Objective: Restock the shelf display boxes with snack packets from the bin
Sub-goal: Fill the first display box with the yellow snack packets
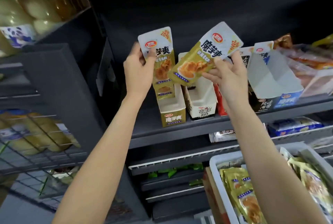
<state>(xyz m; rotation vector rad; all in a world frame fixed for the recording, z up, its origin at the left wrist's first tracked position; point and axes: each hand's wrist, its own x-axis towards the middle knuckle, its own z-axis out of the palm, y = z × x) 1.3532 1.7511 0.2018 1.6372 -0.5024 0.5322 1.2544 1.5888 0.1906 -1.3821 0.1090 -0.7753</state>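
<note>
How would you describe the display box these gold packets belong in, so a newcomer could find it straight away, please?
Look at the dark shelf at hand height, where a row of open-topped cardboard boxes stands. The gold display box is the leftmost, below the left hand. Only it has a gold front panel; its neighbour, the cream box, has a pale front.

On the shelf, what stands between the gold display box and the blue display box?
In the head view, between the gold box and the blue box stand a cream box, something red and a black box, partly hidden by the right hand.
</note>
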